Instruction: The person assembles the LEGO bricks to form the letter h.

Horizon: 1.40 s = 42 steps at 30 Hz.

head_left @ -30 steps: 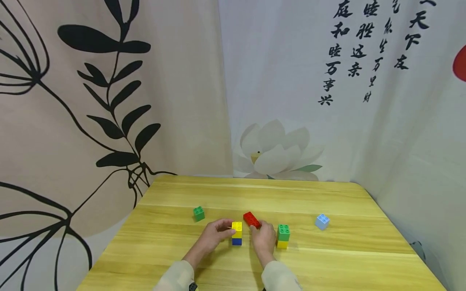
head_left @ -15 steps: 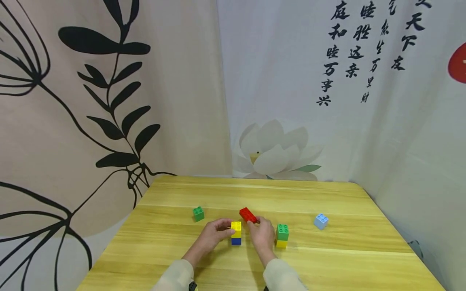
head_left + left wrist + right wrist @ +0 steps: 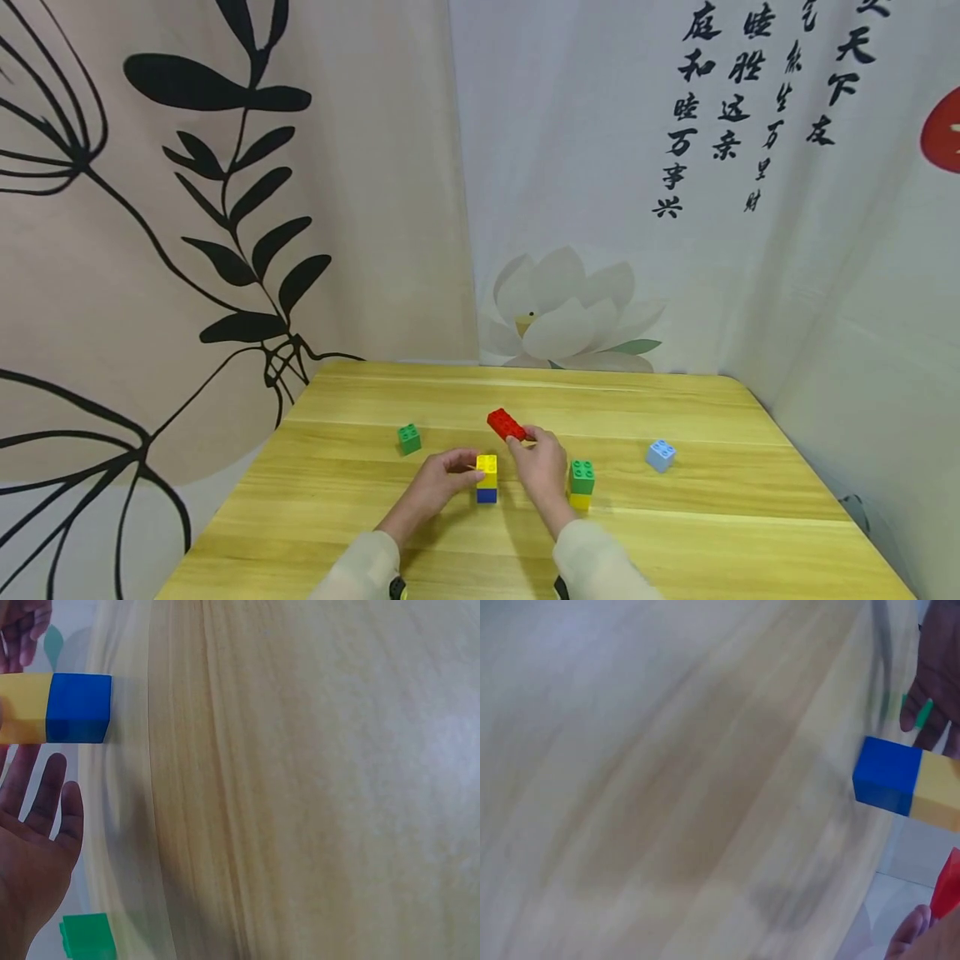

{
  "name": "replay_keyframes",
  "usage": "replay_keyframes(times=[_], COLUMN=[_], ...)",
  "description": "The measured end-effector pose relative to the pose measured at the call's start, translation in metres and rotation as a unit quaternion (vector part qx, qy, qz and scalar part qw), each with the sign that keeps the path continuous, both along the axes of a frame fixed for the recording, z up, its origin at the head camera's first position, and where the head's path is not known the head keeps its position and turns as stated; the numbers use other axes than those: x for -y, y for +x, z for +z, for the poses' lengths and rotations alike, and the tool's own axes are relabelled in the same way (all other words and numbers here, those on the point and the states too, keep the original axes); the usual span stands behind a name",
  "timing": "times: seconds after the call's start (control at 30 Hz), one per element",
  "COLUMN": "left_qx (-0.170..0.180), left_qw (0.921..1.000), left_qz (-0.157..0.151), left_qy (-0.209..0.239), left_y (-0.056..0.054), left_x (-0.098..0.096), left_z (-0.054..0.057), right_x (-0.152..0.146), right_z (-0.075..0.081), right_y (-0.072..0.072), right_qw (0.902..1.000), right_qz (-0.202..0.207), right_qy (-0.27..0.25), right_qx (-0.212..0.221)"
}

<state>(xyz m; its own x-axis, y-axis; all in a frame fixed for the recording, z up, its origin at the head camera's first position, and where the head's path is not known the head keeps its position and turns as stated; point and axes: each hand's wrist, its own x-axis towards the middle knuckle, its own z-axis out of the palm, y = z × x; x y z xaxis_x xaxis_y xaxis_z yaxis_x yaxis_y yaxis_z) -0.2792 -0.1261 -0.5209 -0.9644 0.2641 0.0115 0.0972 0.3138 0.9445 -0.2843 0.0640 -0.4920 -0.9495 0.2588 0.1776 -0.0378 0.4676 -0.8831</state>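
In the head view, my left hand (image 3: 438, 483) holds a yellow toy brick (image 3: 487, 472) between thumb and fingers. That brick sits on top of a blue brick (image 3: 487, 496), and the pair stands upright on the table. The left wrist view shows the blue brick (image 3: 79, 709) joined flush to the yellow brick (image 3: 24, 709). My right hand (image 3: 542, 468) pinches a red brick (image 3: 506, 424) by its near end, tilted and apart from the stack, just beyond it. Only part of the red brick (image 3: 948, 885) appears in the right wrist view.
A green brick (image 3: 582, 477) on a yellow one (image 3: 581, 502) stands right of my right hand. A single green brick (image 3: 408, 438) lies at the left, a light blue brick (image 3: 661, 455) at the right. The wooden table (image 3: 720, 533) ends at printed curtains (image 3: 390, 208).
My right hand has moved the red brick away from me and slightly left, apparently raising it. The left hand and the yellow and blue stack have stayed in place.
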Motion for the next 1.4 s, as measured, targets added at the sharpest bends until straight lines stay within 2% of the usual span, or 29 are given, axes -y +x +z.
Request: replay_keyframes(times=[0.13,0.33,0.73,1.0,1.4], left_qx=[-0.001,-0.004,-0.012,-0.015,-0.029], left_qw=[1.0,0.9999,0.9998,0.9996,0.9991], left_qz=[-0.002,-0.005,-0.014,-0.022,-0.029], left_qy=[-0.007,-0.016,-0.007,-0.006,-0.014], left_y=[0.0,0.0,0.002,0.0,-0.002], left_x=[-0.002,-0.007,-0.019,-0.028,-0.047], left_z=[0.001,0.001,0.005,0.004,0.005], right_x=[-0.008,-0.028,-0.081,-0.111,-0.141], right_z=[0.007,0.018,0.042,0.043,0.044], right_y=[0.0,-0.002,-0.003,-0.004,-0.001], right_qw=[0.9998,0.9982,0.996,0.995,0.9917], right_qz=[0.012,0.051,0.087,0.099,0.124], right_qy=[0.005,-0.011,-0.011,0.007,0.031], right_qx=[-0.018,-0.027,-0.016,-0.01,-0.012])
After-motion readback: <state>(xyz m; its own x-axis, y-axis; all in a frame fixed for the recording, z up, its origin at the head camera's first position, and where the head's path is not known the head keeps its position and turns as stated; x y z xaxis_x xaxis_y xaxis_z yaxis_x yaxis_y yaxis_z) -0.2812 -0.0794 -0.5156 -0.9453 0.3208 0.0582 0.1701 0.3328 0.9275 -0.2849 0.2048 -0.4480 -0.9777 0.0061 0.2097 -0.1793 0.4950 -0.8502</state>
